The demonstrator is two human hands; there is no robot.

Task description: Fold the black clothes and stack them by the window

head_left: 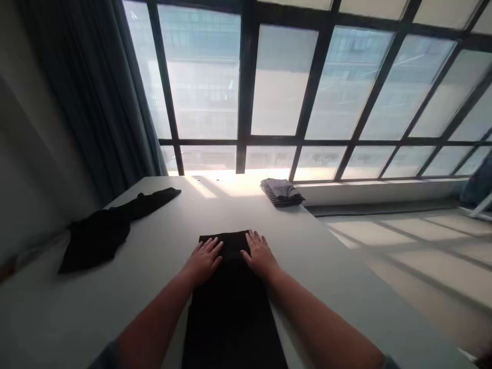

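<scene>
A black garment [234, 318] lies flat in a long strip on the white table, its far edge straight and its near end running out of the picture. What kind of garment it is, I cannot make out. My left hand [206, 260] rests on its far left corner, fingers stretched forward. On the far right corner lies my right hand [260, 254], palm down with the thumb out over the cloth. Both hands press on the fabric without gripping it.
The white table [161, 225] reaches toward large windows. A folded stack of grey and striped cloth [282, 192] sits at its far right edge. Another black garment [100, 230] lies crumpled at the left. A dark curtain [92, 92] hangs beyond; sunlit floor [415, 246] lies right.
</scene>
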